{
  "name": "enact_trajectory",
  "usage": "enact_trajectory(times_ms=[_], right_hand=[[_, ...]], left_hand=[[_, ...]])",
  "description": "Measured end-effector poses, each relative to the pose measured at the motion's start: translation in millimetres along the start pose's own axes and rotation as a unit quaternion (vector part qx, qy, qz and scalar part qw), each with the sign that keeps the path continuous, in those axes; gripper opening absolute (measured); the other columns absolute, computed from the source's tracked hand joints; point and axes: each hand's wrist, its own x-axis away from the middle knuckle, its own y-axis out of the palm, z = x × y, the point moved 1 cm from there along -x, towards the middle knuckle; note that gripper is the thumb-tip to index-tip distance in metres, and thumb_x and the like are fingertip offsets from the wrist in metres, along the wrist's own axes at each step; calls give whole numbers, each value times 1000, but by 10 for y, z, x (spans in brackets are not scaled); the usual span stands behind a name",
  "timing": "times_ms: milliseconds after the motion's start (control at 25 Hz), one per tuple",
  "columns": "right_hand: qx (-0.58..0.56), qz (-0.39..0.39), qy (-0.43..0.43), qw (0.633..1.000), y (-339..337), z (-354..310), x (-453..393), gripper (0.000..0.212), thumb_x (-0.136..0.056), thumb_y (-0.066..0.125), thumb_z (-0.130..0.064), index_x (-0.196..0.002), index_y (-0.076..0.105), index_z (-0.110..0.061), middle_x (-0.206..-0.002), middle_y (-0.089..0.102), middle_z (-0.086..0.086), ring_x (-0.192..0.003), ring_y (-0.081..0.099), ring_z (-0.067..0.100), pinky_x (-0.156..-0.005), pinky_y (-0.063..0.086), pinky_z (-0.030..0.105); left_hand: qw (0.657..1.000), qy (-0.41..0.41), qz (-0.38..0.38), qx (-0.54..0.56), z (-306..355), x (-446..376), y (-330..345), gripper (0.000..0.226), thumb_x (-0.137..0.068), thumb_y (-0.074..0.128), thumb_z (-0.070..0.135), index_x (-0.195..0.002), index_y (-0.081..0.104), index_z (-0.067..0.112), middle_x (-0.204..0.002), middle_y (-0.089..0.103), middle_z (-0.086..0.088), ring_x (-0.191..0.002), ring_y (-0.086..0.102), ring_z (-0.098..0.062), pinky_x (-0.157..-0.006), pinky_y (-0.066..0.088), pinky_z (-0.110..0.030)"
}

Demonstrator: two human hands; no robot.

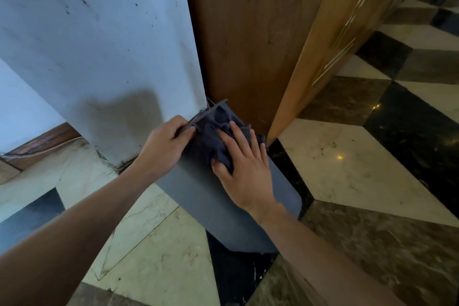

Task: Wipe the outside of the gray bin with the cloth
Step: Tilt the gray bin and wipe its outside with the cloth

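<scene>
A: Where's the bin?

B: Smooth gray plastic bin [223, 211], rectangular with rounded corners, stands on the floor in the corner between the scuffed white plaster wall [99, 45] and the dark brown wooden panel [243, 32]. It looks tipped toward the camera, but the wide lens makes that hard to judge. Near side wall faces up at the viewer.

A: Cloth?

B: Crumpled dark blue-gray rag [213, 141], bunched on the upper part of that near wall, just under the rim. Frayed edge pokes past the rim on the far side.

A: Right hand?

B: Right hand [244, 171] lies flat on top of the rag, fingers spread and extended, palm down. It presses rather than pinches; thumb tucks against the rag's lower edge. Heel of the hand rests on bare bin wall.

A: Left?

B: Left hand [165, 149] curls over the bin's top rim at the left corner, thumb on the near side, fingers wrapped over the edge. Closed grip on the rim. Fingertips touch the rag's left edge.

A: Surroundings?

B: Lighter golden-brown wooden door [330, 40] with raised moulding, standing ajar, just right of the panel. Polished marble floor [347, 161] in cream, brown and black geometric tiles. A brown wooden skirting board [37, 144] runs along the wall's base at left. Hand shadow falls on the white wall above the left hand.
</scene>
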Motion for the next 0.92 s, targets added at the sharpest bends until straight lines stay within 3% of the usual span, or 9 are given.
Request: enact_trajectory(times_ms=[120,280,400,480,560,640,800,920], right_hand=[[-7,-23,57,998,12,310,287,58,-93,32,-57,-149,27,-46,-165,16,-19,-153,7,23,-123,6,49],[-2,14,114,993,-14,598,772,58,-92,35,-54,-149,31,-44,-164,22,-16,-152,15,18,-123,14,45],[-58,25,181,982,7,663,1009,59,-93,30,-52,-151,23,-48,-165,17,-15,-153,8,14,-122,16,49],[-75,28,205,975,47,584,1045,58,-93,26,-53,-149,12,-56,-166,11,-16,-153,3,17,-122,12,52],[-55,26,190,980,72,419,984,56,-94,22,-56,-146,4,-63,-165,4,-19,-153,3,24,-122,7,54],[-46,26,140,989,76,192,825,56,-95,23,-56,-147,2,-63,-166,1,-20,-153,2,27,-122,7,56],[-51,50,-6,997,67,-360,349,61,-98,33,-46,-155,13,-45,-167,11,-9,-153,11,29,-122,6,52],[-48,36,-62,996,82,-442,196,60,-99,38,-42,-156,18,-39,-167,15,-8,-152,16,24,-123,8,45]], left_hand=[[997,-57,26,36,-189,13,-68,20,-92,55,35,-75,58,25,-65,51,0,-58,45,-10,-56,33,-32],[998,-52,24,36,-147,-33,-65,19,-91,55,36,-77,60,25,-66,51,-1,-52,41,-3,-55,32,-31],[1000,-27,5,12,23,-116,-27,16,-93,55,31,-82,62,22,-76,60,-16,-60,47,-12,-55,34,-29],[1000,-4,-17,-7,113,-132,-25,16,-95,53,28,-86,61,16,-73,57,-18,-58,45,-12,-51,33,-23],[999,17,-47,-9,171,-123,-37,18,-96,52,26,-87,58,11,-70,51,-16,-57,41,-12,-48,30,-20],[997,29,-65,-1,211,-113,-33,18,-96,52,22,-87,57,7,-72,49,-19,-63,42,-18,-53,30,-26],[994,61,-82,26,282,-68,-3,15,-95,53,14,-83,55,6,-69,53,-9,-67,47,-20,-63,38,-36],[993,44,-85,71,163,-55,-61,15,-95,53,14,-84,56,5,-72,57,-14,-70,50,-23,-65,40,-36]])
